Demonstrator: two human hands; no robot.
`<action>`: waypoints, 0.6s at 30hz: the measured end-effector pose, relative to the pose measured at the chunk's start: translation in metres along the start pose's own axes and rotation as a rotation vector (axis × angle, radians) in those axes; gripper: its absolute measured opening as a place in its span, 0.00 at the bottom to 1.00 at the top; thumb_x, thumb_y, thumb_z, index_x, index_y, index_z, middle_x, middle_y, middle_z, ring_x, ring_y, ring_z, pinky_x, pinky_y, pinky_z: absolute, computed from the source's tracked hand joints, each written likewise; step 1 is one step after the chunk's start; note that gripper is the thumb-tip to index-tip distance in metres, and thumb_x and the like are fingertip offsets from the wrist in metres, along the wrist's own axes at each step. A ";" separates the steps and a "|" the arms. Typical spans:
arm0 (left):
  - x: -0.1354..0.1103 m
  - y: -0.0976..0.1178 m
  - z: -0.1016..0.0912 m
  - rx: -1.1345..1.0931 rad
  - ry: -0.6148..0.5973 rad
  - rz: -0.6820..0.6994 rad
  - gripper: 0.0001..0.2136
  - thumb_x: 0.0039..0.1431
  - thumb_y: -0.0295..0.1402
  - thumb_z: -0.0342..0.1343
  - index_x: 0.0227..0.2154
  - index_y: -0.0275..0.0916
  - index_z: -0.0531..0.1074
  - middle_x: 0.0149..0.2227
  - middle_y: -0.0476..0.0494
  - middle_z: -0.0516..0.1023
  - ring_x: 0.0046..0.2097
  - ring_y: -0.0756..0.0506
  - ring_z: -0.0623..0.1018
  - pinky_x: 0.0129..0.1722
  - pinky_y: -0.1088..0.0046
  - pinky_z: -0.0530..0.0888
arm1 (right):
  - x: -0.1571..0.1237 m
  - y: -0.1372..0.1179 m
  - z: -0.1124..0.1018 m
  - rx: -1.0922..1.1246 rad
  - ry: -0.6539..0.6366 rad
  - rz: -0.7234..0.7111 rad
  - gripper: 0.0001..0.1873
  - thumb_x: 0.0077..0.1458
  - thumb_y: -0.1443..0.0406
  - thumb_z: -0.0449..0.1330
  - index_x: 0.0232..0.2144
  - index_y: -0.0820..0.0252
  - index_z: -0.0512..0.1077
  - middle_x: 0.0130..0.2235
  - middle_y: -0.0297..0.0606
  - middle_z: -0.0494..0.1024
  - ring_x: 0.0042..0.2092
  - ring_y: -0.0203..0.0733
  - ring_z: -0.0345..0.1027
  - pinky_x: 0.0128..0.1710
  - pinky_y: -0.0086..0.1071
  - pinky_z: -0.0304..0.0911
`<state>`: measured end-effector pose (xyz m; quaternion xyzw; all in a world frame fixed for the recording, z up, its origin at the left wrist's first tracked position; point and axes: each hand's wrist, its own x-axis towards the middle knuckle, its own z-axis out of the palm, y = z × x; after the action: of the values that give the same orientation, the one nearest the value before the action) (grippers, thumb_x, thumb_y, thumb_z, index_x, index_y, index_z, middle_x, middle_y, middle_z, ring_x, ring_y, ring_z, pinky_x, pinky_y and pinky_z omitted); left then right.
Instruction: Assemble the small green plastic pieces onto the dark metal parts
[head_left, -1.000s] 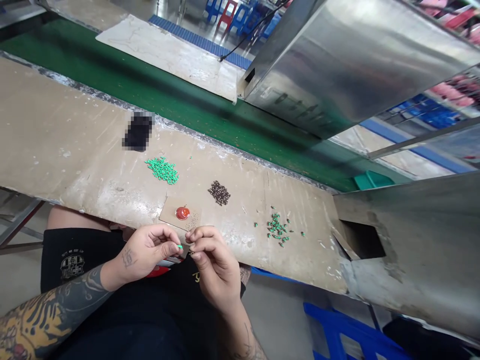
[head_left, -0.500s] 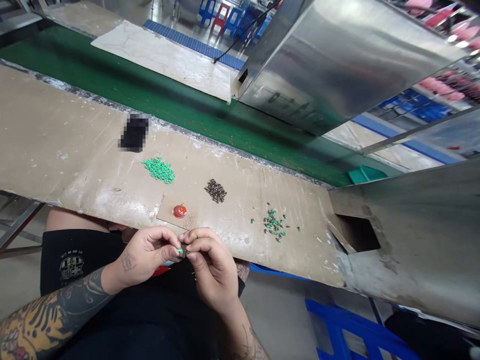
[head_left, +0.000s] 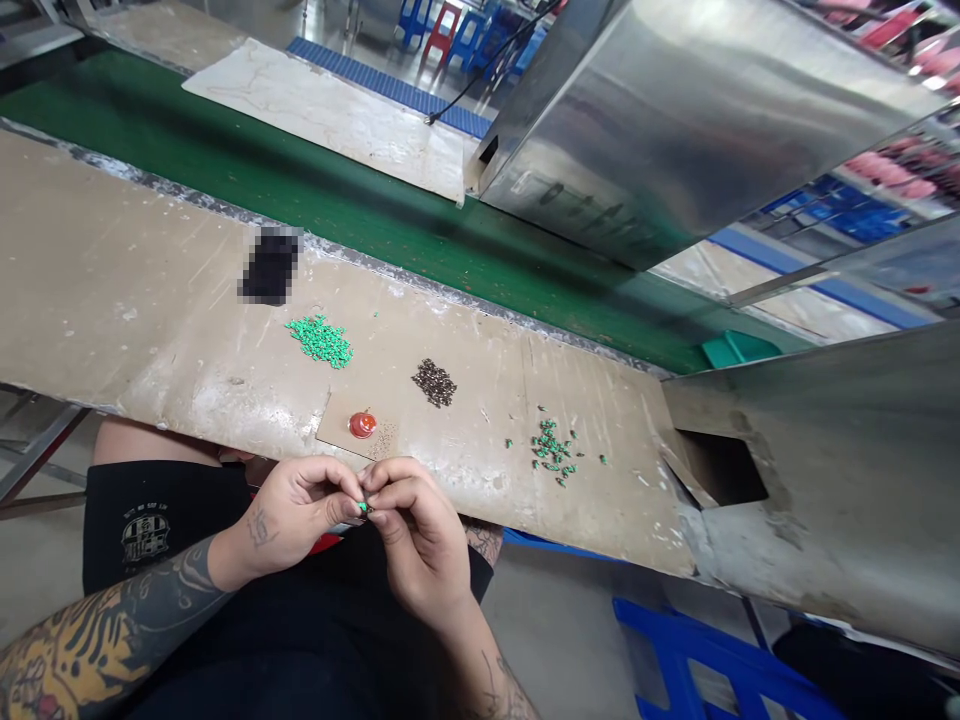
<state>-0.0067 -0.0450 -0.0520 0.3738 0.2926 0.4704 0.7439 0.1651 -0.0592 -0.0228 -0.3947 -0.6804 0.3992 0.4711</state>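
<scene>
The long desk [head_left: 187, 300] keeps everything within reach, its tan covering scuffed and blotched white. Over its near edge, the left hand [head_left: 304, 505] and right hand [head_left: 420, 530] meet, probably to steady small work close to the body. Just beyond lies flat cardboard [head_left: 337, 430], perhaps shielding the surface. A loose scatter of green-and-dark pieces [head_left: 553, 447], a bright green heap [head_left: 321, 341] and a brownish, glinting heap [head_left: 434, 383] lie apart, seemingly so kinds stay unmixed. On the cardboard sits a rounded, glossy red lump [head_left: 363, 425]. Smallest, a green piece [head_left: 364, 507] sits between the hands: the left fingers pinch it, the right fingers close against a dark bit too small to make out.
</scene>
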 end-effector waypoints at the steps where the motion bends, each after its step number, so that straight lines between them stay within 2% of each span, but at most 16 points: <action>1: 0.000 -0.001 -0.001 0.005 -0.006 0.019 0.06 0.57 0.34 0.70 0.31 0.39 0.81 0.33 0.45 0.81 0.36 0.49 0.80 0.40 0.74 0.78 | 0.000 0.001 0.001 0.010 -0.001 -0.002 0.11 0.64 0.75 0.56 0.39 0.53 0.71 0.43 0.36 0.73 0.46 0.40 0.72 0.46 0.36 0.71; 5: 0.002 -0.003 -0.003 0.044 -0.031 0.084 0.05 0.58 0.34 0.70 0.31 0.40 0.81 0.32 0.46 0.80 0.37 0.49 0.79 0.41 0.74 0.77 | -0.003 0.002 0.005 0.025 -0.003 0.001 0.12 0.64 0.76 0.54 0.40 0.53 0.69 0.43 0.36 0.73 0.47 0.39 0.72 0.46 0.36 0.70; 10: 0.004 0.001 -0.007 0.172 -0.052 0.122 0.06 0.60 0.33 0.68 0.29 0.39 0.81 0.29 0.47 0.79 0.34 0.50 0.77 0.36 0.76 0.76 | -0.006 0.003 0.007 0.026 -0.011 0.023 0.12 0.64 0.76 0.55 0.39 0.53 0.68 0.43 0.36 0.73 0.46 0.40 0.72 0.46 0.37 0.69; 18: 0.008 0.005 -0.008 0.303 -0.077 0.140 0.07 0.59 0.31 0.67 0.26 0.37 0.79 0.28 0.46 0.79 0.32 0.49 0.78 0.34 0.75 0.76 | -0.015 0.011 0.016 0.030 0.073 -0.012 0.12 0.64 0.76 0.53 0.39 0.53 0.67 0.42 0.37 0.73 0.46 0.42 0.72 0.48 0.40 0.70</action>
<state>-0.0123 -0.0340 -0.0523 0.5190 0.3048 0.4566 0.6552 0.1552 -0.0712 -0.0414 -0.3978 -0.6589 0.3920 0.5039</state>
